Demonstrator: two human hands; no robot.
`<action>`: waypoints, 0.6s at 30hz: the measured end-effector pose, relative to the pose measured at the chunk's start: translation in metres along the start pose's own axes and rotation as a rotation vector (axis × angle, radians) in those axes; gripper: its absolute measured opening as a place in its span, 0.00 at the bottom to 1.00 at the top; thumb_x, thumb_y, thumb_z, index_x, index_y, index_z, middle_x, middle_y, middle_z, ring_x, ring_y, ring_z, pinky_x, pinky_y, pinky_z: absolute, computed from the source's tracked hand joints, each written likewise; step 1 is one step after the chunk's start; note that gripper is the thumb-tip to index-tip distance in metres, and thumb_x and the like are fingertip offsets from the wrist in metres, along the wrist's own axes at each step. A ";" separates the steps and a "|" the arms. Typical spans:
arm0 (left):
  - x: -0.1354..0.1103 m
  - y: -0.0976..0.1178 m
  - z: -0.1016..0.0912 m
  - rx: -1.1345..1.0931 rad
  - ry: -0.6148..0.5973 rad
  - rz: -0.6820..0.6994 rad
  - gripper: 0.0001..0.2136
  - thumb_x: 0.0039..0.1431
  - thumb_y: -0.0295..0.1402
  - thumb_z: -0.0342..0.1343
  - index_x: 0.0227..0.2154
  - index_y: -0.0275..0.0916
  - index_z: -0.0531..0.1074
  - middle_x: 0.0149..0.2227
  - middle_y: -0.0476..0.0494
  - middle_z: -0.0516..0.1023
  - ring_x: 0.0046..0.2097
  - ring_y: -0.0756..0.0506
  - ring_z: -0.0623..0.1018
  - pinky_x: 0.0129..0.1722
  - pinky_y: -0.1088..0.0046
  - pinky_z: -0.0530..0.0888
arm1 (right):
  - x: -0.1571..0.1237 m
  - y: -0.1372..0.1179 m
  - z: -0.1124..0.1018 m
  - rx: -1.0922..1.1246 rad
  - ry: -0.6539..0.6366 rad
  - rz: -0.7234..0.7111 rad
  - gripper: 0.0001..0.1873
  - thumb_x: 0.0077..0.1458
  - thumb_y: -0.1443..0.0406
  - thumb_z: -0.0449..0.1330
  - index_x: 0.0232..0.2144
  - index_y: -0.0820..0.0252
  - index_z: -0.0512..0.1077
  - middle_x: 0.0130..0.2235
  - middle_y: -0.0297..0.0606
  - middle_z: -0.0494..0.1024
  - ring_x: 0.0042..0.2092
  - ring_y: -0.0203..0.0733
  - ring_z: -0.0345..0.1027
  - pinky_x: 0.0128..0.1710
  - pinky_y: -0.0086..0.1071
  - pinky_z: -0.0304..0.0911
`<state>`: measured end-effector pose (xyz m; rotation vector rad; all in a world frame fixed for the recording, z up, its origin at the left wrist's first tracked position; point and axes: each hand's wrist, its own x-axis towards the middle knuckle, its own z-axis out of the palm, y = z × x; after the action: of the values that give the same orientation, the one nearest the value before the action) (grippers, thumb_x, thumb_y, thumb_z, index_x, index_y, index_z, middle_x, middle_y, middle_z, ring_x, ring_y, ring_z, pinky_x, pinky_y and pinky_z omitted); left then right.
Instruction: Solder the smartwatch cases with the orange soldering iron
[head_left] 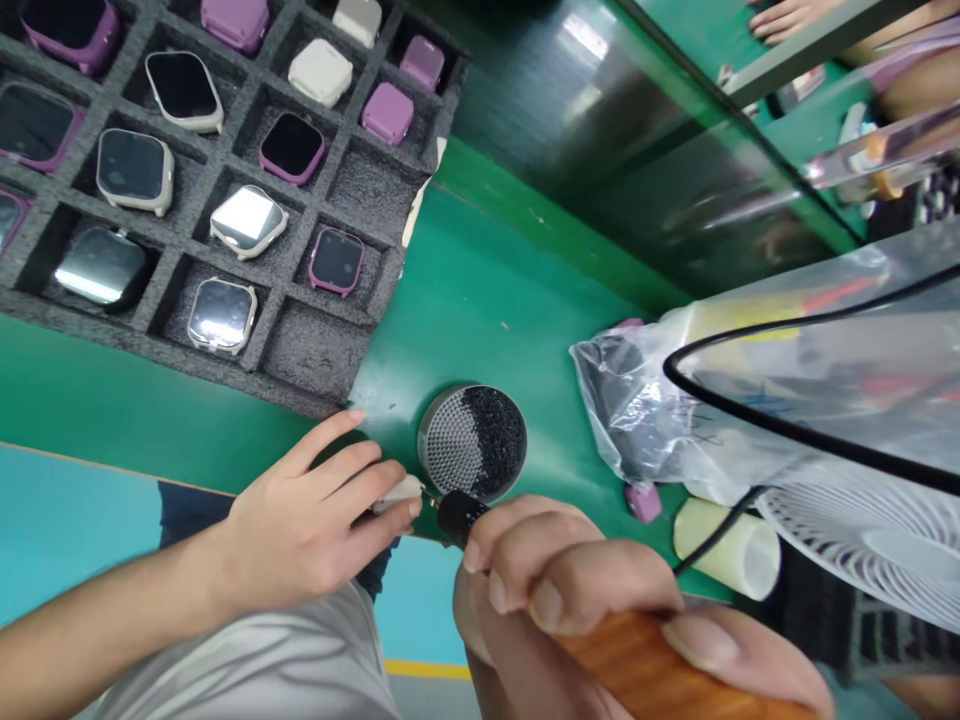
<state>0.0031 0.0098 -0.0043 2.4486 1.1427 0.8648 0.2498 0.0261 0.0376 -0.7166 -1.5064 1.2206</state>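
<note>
My left hand point(311, 520) pinches a small white watch case point(400, 492) at the near edge of the green bench point(487, 290). My right hand point(570, 590) is wrapped round an electric screwdriver point(637, 665) with an orange-brown body and a black nose point(459, 515). The bit tip touches the white case. Just behind the tip sits a round metal dish point(472, 440) with a perforated sieve, half covered with tiny dark screws.
A dark foam tray point(315, 350) at upper left holds several purple and cream smartwatches. A clear plastic bag point(675, 400), a black cable point(787, 430), a white fan point(877, 540), a cream roll point(727, 545) and a purple part point(643, 500) lie right. Another person's hand point(784, 15) shows top right.
</note>
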 end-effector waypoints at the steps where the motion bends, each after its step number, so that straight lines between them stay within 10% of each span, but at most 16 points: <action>1: 0.000 0.000 0.000 0.002 0.000 0.000 0.06 0.71 0.30 0.64 0.46 0.42 0.84 0.50 0.47 0.85 0.52 0.44 0.79 0.77 0.48 0.64 | -0.004 0.002 -0.004 -0.023 0.017 -0.014 0.20 0.72 0.54 0.46 0.59 0.37 0.70 0.31 0.29 0.72 0.28 0.43 0.71 0.28 0.43 0.74; 8: 0.000 0.000 0.001 0.011 -0.017 0.002 0.07 0.72 0.31 0.63 0.48 0.43 0.84 0.50 0.48 0.85 0.52 0.43 0.79 0.76 0.47 0.64 | -0.032 0.013 0.003 -0.149 0.138 0.041 0.19 0.71 0.47 0.45 0.47 0.42 0.73 0.27 0.29 0.66 0.24 0.43 0.68 0.27 0.46 0.74; 18: 0.002 0.000 0.000 0.015 0.001 -0.004 0.08 0.73 0.29 0.60 0.46 0.43 0.84 0.48 0.47 0.85 0.50 0.43 0.79 0.75 0.49 0.65 | 0.016 -0.009 -0.012 -0.124 -0.185 0.282 0.24 0.67 0.41 0.51 0.33 0.45 0.78 0.23 0.32 0.71 0.27 0.46 0.74 0.29 0.48 0.78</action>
<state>0.0046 0.0111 -0.0035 2.4573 1.1579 0.8600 0.2580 0.0418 0.0507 -0.9448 -1.6849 1.4454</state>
